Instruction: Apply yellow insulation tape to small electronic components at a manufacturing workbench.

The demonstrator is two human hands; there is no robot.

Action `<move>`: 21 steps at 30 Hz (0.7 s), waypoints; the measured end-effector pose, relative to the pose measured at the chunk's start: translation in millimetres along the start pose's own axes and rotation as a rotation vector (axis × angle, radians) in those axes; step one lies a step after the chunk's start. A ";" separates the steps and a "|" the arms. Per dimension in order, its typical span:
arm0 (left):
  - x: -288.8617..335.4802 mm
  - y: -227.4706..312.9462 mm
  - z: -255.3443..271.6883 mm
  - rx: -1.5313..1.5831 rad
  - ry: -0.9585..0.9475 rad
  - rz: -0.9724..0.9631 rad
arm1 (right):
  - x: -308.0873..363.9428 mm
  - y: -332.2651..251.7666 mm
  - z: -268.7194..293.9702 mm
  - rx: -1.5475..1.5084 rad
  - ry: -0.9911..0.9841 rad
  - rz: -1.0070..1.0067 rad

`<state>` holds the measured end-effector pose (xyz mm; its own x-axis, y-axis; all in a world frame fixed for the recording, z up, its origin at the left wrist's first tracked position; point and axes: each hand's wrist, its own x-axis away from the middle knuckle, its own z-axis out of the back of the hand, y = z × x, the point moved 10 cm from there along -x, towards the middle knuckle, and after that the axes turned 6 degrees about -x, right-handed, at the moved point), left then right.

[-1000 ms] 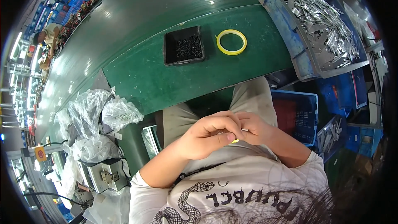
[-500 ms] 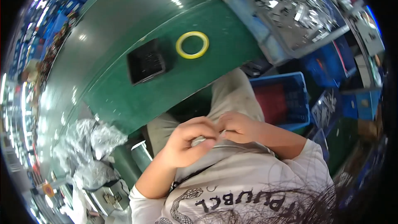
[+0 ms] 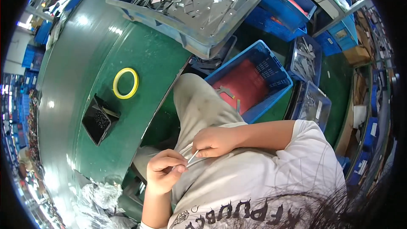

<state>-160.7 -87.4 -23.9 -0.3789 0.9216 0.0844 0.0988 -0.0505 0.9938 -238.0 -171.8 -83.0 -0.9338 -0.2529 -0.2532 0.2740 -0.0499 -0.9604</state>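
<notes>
My left hand (image 3: 166, 170) and my right hand (image 3: 215, 141) are close together in front of my body, above my lap. A thin pale strip (image 3: 193, 157) spans the gap between them, seen nearly edge-on. The thumb and fingers of the left hand pinch its lower end, while closed right fingers are at its upper end. Beyond the hands, on the green table (image 3: 148, 53), lie a yellow ring-shaped roll of tape (image 3: 136, 85) and a black open bin (image 3: 100, 137) with small dark pieces inside.
A large grey-blue crate (image 3: 169, 25) heaped with flat metal pieces stands on the table. Right of my leg is a blue crate (image 3: 283, 85) with a red bottom and a few metal strips. Smaller bins (image 3: 324, 101) stand farther right. Clear plastic bags (image 3: 101, 197) lie lower left.
The view has swung right, so the table's things sit farther left and the blue crate shows more fully. My hands have drawn slightly apart, exposing the pale strip between them.
</notes>
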 end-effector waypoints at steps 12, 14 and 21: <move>5.1 6.0 82.7 -0.170 0.635 -0.097 | 55.4 62.0 97.8 0.453 0.503 -0.141; 21.9 3.1 107.0 -0.125 0.726 -0.103 | 110.6 126.4 139.3 0.537 0.680 -0.587; 66.1 -15.7 142.8 -0.334 0.886 -0.118 | 246.3 224.8 169.8 0.475 0.826 -1.055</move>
<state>-55.9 29.3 -44.2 -0.9424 0.3082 -0.1296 -0.2001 -0.2094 0.9571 -367.2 -409.4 -341.6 -0.5643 0.7262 0.3927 -0.7284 -0.2140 -0.6509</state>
